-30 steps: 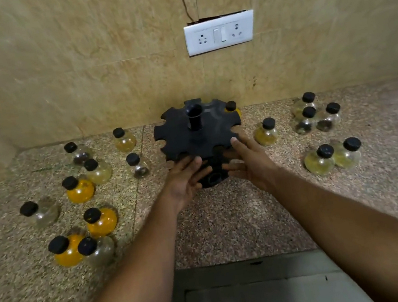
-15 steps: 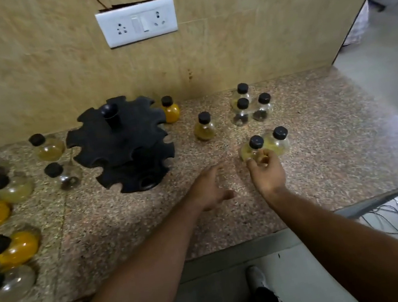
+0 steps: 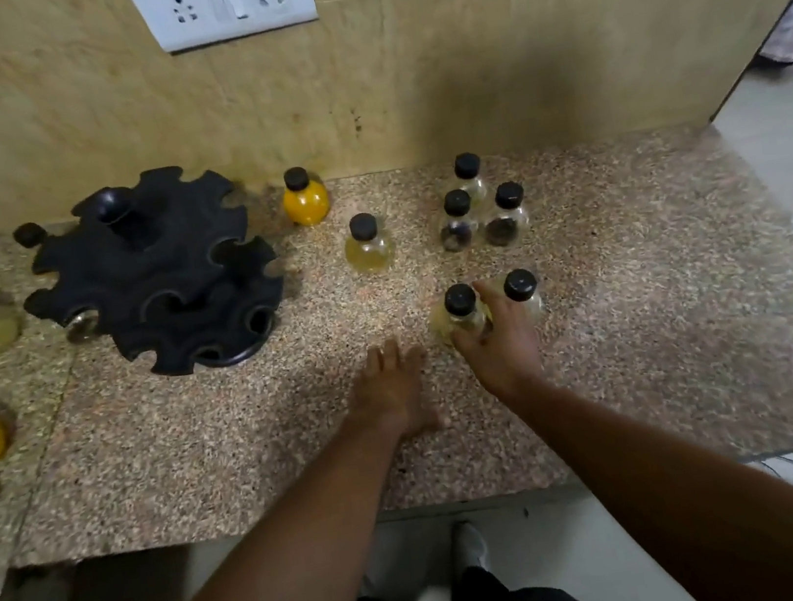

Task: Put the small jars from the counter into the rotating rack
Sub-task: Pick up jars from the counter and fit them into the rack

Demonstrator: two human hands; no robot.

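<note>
A pale yellow jar [image 3: 459,319] is clasped in the right hand [image 3: 499,346] near the middle of the counter [image 3: 651,365], touching a second jar [image 3: 523,294]. The left hand [image 3: 393,393] is laid flat, fingers spread. The black rack [image 3: 159,274] is set towards the back left.

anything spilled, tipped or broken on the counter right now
Nothing stands out. The jars in view stand upright with caps on, the rotating rack sits level, and the counter shows no spill. The right hand grips a pale yellow jar.
</note>
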